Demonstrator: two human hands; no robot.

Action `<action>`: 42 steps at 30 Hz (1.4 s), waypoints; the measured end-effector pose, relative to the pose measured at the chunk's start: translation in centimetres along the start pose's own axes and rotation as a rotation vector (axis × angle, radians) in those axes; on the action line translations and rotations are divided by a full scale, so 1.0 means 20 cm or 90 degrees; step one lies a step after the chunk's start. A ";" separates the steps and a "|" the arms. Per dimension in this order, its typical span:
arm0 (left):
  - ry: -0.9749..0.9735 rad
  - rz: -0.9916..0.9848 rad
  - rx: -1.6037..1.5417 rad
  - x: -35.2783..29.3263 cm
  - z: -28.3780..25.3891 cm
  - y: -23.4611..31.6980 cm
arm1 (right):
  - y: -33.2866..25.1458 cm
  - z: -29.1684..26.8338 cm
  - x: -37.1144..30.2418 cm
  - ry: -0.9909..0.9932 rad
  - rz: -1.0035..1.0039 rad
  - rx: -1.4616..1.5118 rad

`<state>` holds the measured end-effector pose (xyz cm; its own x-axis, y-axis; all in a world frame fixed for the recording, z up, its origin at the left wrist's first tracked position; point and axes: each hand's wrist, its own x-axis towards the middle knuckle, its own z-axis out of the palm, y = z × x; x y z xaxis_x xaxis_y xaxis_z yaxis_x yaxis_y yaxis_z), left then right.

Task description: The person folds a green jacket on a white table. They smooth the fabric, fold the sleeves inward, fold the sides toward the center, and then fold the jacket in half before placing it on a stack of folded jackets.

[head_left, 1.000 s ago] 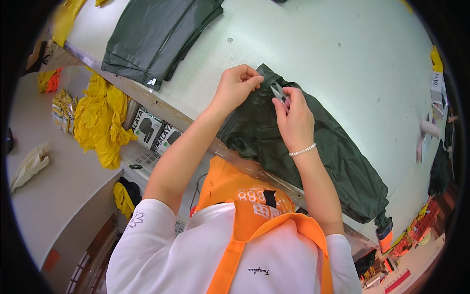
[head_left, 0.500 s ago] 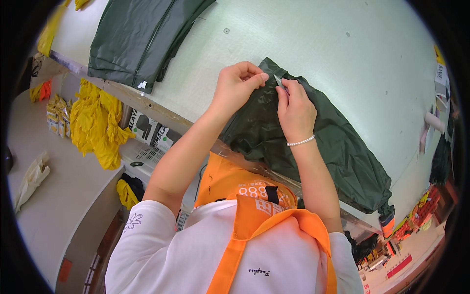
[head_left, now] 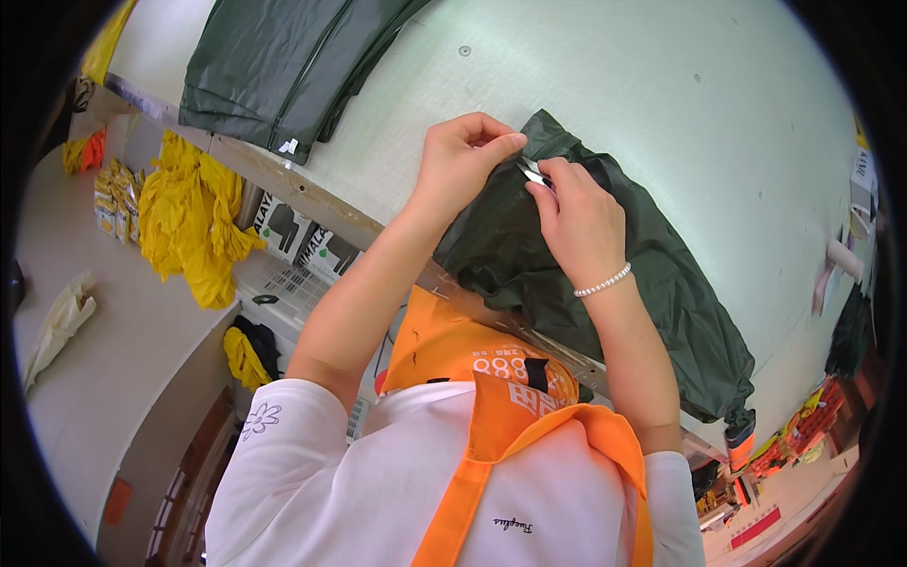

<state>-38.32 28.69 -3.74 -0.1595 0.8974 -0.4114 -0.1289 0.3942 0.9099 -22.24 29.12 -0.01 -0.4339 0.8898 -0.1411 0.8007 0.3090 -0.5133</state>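
A dark green, shiny garment (head_left: 661,274) lies bunched along the near edge of the table. At its upper left part, my left hand (head_left: 460,163) is closed in a pinch, thumb against forefinger, right by the fabric's edge. What lies between those fingertips is too small to make out. My right hand (head_left: 581,219), with a beaded bracelet at the wrist, grips a small pair of thread snips (head_left: 533,172). The blades are spread and point toward the left fingertips, just over the cloth.
Another dark green garment (head_left: 274,71) lies flat on the pale table (head_left: 567,57) at the far left. Yellow cloth (head_left: 189,222) hangs below the table's left side, near printed boxes (head_left: 283,227). A white roll (head_left: 844,257) is at the far right.
The snips have come closer to my left fingertips, and their blades now show spread apart. My left hand keeps its pinch. The whole view has shifted slightly.
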 end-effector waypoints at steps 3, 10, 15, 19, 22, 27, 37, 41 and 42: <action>0.006 0.018 0.021 -0.01 0.00 -0.01 | 0.00 0.00 0.01 0.001 -0.018 -0.032; 0.040 -0.036 0.192 -0.28 -0.20 0.05 | 0.02 -0.03 -0.02 0.022 0.031 0.118; -0.256 -0.302 0.903 -0.88 -0.63 -0.23 | 0.16 -0.25 -0.21 0.143 0.147 0.354; -0.163 -0.155 1.039 -1.06 -0.63 -0.25 | 0.46 -0.32 -0.36 0.348 0.153 0.317; 0.049 0.079 0.833 -0.85 -0.20 -0.04 | 0.60 -0.32 -0.50 0.381 0.195 0.353; -0.040 0.471 0.772 -0.60 0.66 0.08 | 0.76 -0.36 -0.83 0.362 0.232 0.293; 0.090 0.454 1.064 -0.11 0.81 -0.42 | 2.45 -0.95 -2.15 0.626 0.506 -0.095; 0.144 0.417 1.203 -0.15 0.97 -0.31 | 3.21 -0.93 -2.73 0.552 0.720 -0.225; 0.156 0.471 1.154 -0.19 1.06 -0.29 | 3.28 -0.89 -2.79 0.508 0.743 -0.251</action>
<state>-16.30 27.13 -6.22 0.1679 0.9735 0.1553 0.9681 -0.1331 -0.2125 61.96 5.71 -10.71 0.7577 0.5997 0.2575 0.6455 -0.7467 -0.1603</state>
